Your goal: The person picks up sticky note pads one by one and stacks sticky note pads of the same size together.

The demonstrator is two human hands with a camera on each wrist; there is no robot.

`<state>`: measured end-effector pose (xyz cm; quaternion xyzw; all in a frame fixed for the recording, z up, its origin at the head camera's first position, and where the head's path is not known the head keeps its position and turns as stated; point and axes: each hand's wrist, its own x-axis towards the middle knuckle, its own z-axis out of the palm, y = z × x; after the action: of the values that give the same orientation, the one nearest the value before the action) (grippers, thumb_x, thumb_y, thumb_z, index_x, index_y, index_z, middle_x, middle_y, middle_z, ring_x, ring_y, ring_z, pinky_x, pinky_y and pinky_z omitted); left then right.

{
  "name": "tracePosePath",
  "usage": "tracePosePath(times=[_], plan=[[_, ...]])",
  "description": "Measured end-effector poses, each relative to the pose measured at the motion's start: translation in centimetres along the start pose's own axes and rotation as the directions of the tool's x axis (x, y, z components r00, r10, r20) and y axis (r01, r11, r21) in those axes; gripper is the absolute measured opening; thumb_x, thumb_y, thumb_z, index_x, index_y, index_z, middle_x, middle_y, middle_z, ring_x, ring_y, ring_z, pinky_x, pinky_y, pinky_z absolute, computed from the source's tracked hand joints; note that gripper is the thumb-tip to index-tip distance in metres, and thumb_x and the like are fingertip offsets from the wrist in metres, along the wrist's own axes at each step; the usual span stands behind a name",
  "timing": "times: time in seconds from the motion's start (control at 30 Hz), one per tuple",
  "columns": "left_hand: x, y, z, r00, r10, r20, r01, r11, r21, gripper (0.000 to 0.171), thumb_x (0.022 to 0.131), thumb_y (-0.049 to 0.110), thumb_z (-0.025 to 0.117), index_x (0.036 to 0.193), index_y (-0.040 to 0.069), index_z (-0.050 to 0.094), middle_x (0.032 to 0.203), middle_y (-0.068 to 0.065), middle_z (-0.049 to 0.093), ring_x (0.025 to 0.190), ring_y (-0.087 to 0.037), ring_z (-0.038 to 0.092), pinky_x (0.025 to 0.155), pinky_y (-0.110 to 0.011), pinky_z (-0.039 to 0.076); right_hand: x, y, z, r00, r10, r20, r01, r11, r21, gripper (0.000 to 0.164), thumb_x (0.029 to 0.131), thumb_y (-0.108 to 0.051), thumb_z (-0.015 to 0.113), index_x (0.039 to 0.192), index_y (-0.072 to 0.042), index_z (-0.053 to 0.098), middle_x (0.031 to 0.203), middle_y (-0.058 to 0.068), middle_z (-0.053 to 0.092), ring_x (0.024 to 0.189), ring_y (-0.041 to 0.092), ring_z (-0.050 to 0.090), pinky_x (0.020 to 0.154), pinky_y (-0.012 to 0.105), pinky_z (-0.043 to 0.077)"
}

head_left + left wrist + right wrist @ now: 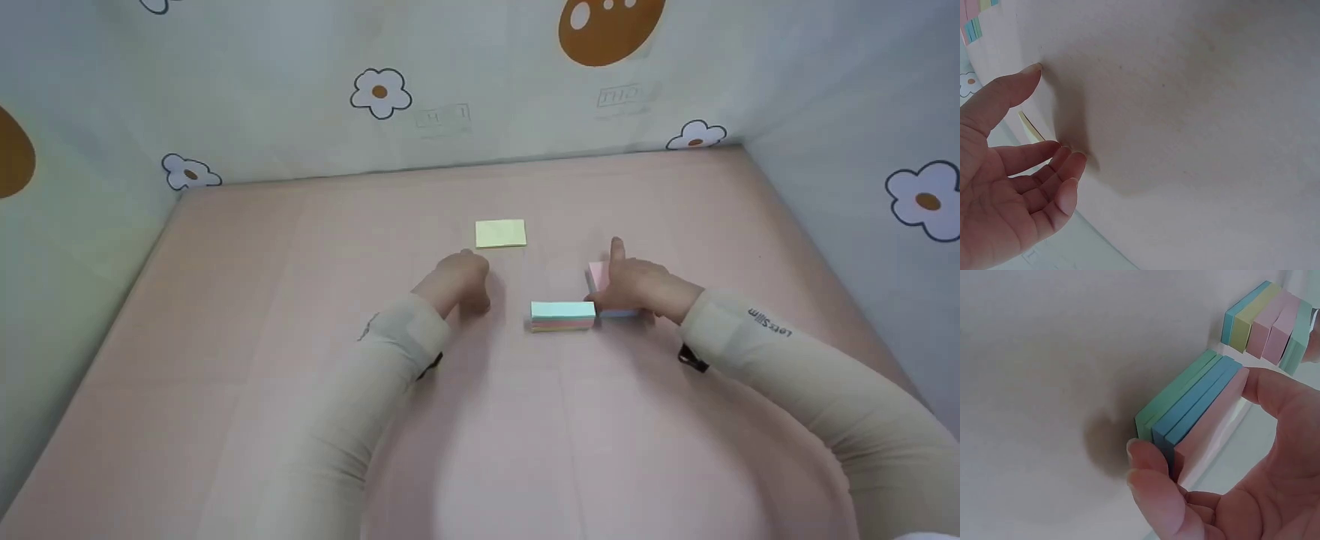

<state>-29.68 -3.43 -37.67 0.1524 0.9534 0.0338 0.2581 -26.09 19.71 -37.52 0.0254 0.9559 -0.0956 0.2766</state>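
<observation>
My right hand [637,286] grips a small stack of sticky note pads [1196,410] between thumb and fingers. In the right wrist view this stack shows green, blue and pink layers. Just left of it, a second stack of pads [562,316] stands on the table, with blue, yellow, pink and green layers [1266,323] in the right wrist view. My left hand [1022,174] holds nothing; its fingers are loosely bent, thumb apart, close over the table. A single yellow pad [501,234] lies flat just beyond the left hand.
The pink tabletop [300,315] carries all the pads. A pale cloth wall [487,135] with printed flowers closes off the back, and similar walls rise at both sides.
</observation>
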Motion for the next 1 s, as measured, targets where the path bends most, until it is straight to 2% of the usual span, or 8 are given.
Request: tracePosePath(times=[0.07, 0.2, 0.3, 0.53, 0.7, 1.0], plan=[[0.02, -0.01, 0.03, 1.000, 0.002, 0.000, -0.002, 1.000, -0.001, 0.029, 0.078, 0.011, 0.062, 0.103, -0.002, 0.062, 0.123, -0.017, 0.052, 0.094, -0.024, 0.047, 0.088, -0.036, 0.040, 0.06, 0.09, 0.12, 1.000, -0.006, 0.009, 0.005, 1.000, 0.023, 0.104, 0.084, -0.044, 0.056, 0.140, 0.004, -0.016, 0.095, 0.025, 0.054, 0.056, 0.024, 0.058, 0.045, 0.030, 0.046], [0.15, 0.01, 0.03, 1.000, 0.005, 0.010, -0.005, 1.000, 0.013, 0.032, 0.078, 0.013, 0.064, 0.106, -0.002, 0.061, 0.115, -0.015, 0.052, 0.088, -0.023, 0.044, 0.086, -0.035, 0.041, 0.24, 0.27, 0.33, 0.999, -0.013, 0.042, 0.011, 0.999, 0.032, 0.100, 0.087, -0.040, 0.053, 0.139, 0.003, -0.021, 0.075, 0.017, 0.055, 0.050, 0.022, 0.058, 0.046, 0.030, 0.048], [0.20, 0.01, 0.00, 1.000, 0.005, 0.014, -0.005, 1.000, 0.016, 0.035, 0.078, 0.014, 0.065, 0.108, -0.003, 0.060, 0.114, -0.015, 0.051, 0.087, -0.023, 0.042, 0.087, -0.035, 0.041, 0.36, 0.34, 0.44, 0.999, -0.004, 0.051, 0.001, 0.999, 0.046, 0.101, 0.087, -0.039, 0.053, 0.139, 0.002, -0.023, 0.069, 0.014, 0.055, 0.050, 0.022, 0.058, 0.047, 0.031, 0.049], [0.13, -0.04, 0.02, 1.000, 0.006, 0.005, -0.006, 1.000, -0.002, 0.037, 0.078, 0.013, 0.064, 0.111, -0.003, 0.058, 0.110, -0.013, 0.050, 0.087, -0.023, 0.043, 0.087, -0.036, 0.041, 0.37, 0.15, 0.54, 1.000, -0.011, 0.015, 0.009, 0.994, 0.106, 0.104, 0.084, -0.037, 0.059, 0.139, 0.003, -0.020, 0.102, 0.030, 0.053, 0.059, 0.025, 0.060, 0.049, 0.034, 0.051], [0.18, -0.03, 0.09, 1.000, 0.008, 0.002, -0.008, 1.000, 0.009, 0.035, 0.078, 0.013, 0.064, 0.109, -0.003, 0.060, 0.110, -0.014, 0.053, 0.087, -0.023, 0.043, 0.089, -0.036, 0.041, 0.46, -0.03, 0.52, 1.000, -0.004, 0.015, 0.003, 0.996, 0.090, 0.105, 0.084, -0.037, 0.059, 0.140, 0.002, -0.020, 0.105, 0.031, 0.052, 0.061, 0.026, 0.060, 0.049, 0.035, 0.051], [0.50, -0.11, 0.18, 1.000, 0.009, -0.005, -0.009, 1.000, 0.012, 0.034, 0.078, 0.014, 0.065, 0.107, -0.003, 0.060, 0.110, -0.015, 0.052, 0.084, -0.023, 0.044, 0.084, -0.036, 0.043, 0.84, -0.07, 0.71, 1.000, 0.011, 0.008, -0.012, 0.997, 0.078, 0.106, 0.082, -0.036, 0.061, 0.140, 0.002, -0.018, 0.109, 0.033, 0.048, 0.062, 0.027, 0.060, 0.047, 0.034, 0.051]])
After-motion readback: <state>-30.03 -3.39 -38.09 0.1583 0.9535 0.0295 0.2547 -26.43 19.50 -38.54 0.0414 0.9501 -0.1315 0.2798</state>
